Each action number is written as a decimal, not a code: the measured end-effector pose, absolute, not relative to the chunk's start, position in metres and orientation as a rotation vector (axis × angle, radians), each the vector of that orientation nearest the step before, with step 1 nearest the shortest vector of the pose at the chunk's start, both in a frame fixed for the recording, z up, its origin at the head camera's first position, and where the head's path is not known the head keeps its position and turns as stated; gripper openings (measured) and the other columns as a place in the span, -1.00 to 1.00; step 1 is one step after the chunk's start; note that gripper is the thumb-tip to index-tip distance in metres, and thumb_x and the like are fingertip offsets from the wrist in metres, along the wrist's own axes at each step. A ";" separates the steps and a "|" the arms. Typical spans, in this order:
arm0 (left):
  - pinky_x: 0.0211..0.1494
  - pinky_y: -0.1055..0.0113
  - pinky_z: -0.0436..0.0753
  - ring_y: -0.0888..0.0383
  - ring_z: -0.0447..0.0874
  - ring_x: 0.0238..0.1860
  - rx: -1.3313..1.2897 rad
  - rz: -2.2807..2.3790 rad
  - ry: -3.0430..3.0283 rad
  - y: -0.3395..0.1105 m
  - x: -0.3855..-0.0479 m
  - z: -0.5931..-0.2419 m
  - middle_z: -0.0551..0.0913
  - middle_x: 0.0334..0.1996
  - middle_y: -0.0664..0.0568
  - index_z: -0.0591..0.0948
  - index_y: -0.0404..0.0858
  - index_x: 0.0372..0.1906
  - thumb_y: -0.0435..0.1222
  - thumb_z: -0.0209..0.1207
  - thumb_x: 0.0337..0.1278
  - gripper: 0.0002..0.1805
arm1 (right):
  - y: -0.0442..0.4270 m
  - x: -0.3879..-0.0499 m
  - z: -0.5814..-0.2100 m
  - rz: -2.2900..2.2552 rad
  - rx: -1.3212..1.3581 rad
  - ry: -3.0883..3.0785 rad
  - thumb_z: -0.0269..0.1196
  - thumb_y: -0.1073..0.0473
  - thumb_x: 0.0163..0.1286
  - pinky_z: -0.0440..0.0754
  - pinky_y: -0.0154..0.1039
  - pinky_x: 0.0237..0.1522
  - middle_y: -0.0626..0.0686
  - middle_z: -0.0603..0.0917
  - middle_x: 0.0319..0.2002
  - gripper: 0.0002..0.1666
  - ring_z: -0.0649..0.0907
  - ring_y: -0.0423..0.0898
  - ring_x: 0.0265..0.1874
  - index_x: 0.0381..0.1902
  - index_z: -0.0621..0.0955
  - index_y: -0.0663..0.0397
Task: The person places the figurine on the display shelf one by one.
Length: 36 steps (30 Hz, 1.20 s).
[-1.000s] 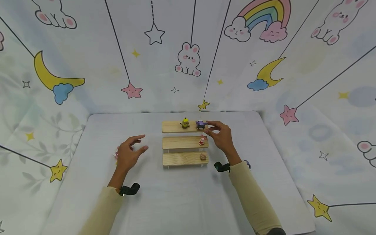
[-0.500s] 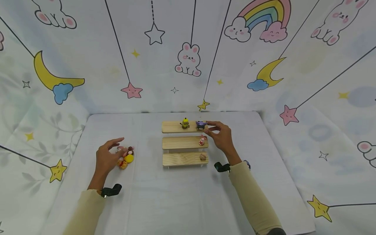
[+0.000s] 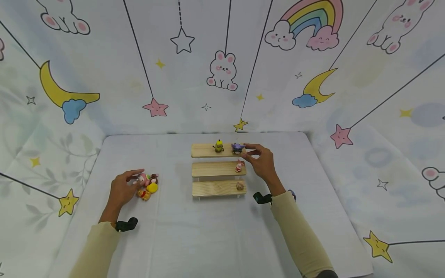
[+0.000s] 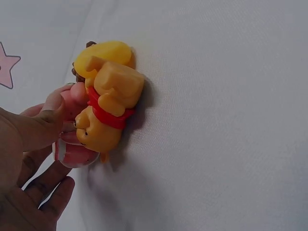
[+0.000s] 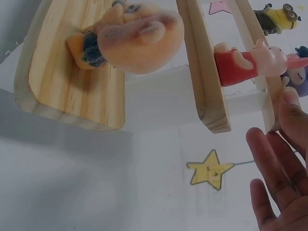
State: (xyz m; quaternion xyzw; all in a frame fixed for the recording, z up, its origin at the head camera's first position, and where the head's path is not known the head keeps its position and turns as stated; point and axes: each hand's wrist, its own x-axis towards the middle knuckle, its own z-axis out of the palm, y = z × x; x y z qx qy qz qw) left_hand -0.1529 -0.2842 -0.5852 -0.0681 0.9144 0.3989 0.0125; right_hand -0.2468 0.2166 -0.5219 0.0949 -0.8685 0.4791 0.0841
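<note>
My left hand (image 3: 119, 189) is at a small cluster of toy figurines on the left of the table; thumb and fingers pinch a pink figurine (image 4: 77, 154). Against it lies an orange bear figurine with a red scarf (image 4: 108, 108), and beyond is a rounded yellow piece (image 4: 108, 54) with something brown behind it. At the top shelf's right end, my right hand (image 3: 262, 162) holds a purple figurine (image 3: 237, 148) between thumb and index finger; the fingers partly hide it. A yellow minion figurine (image 3: 218, 146) stands to its left on the same shelf.
A three-step wooden display shelf (image 3: 208, 188) stands mid-table. Its middle step carries a pink-and-red figurine (image 5: 245, 65); the lowest holds a round-headed figurine (image 5: 144, 41), both near the right end. Behind the white table (image 3: 222, 239) hangs a cartoon-printed cloth (image 3: 194, 85).
My left hand has moved left from beside the shelf, uncovering the cluster, and its fingers have closed on the pink figurine. The right hand has stayed at the purple figurine.
</note>
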 end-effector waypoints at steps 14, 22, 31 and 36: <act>0.14 -0.18 0.73 -0.28 0.62 0.12 -0.155 1.101 2.874 -0.286 -0.159 -0.587 0.56 0.25 -0.37 0.59 -0.22 0.44 -0.32 0.34 0.42 -0.47 | 0.216 -0.246 -0.524 1.427 0.280 -2.590 0.50 -0.02 0.36 0.77 -0.24 -0.09 0.02 0.79 0.18 -0.48 0.81 0.02 0.01 0.24 0.73 -0.09; 0.10 -0.14 0.76 -0.28 0.69 0.05 -0.133 1.029 2.821 -0.294 -0.163 -0.583 0.54 0.15 -0.42 0.61 -0.33 0.38 -0.22 0.35 0.43 -0.48 | 0.215 -0.246 -0.523 1.443 0.277 -2.580 0.51 0.01 0.36 0.79 0.05 0.00 0.03 0.79 0.17 -0.50 0.81 0.04 0.00 0.23 0.74 -0.08; 0.03 -0.07 0.76 -0.24 0.69 -0.01 -0.142 1.030 2.790 -0.293 -0.162 -0.579 0.63 0.13 -0.44 0.61 -0.38 0.30 -0.25 0.39 0.37 -0.50 | 0.215 -0.247 -0.525 1.429 0.258 -2.605 0.50 0.02 0.36 0.78 -0.22 -0.07 0.00 0.78 0.19 -0.49 0.80 -0.01 0.01 0.26 0.73 -0.09; 0.11 -0.14 0.74 -0.27 0.68 0.06 -0.174 1.051 2.774 -0.289 -0.161 -0.578 0.64 0.19 -0.43 0.57 -0.35 0.31 -0.22 0.39 0.38 -0.48 | 0.216 -0.247 -0.525 1.434 0.267 -2.597 0.50 0.01 0.36 0.78 -0.26 -0.10 -0.01 0.79 0.18 -0.50 0.81 -0.01 0.00 0.24 0.74 -0.09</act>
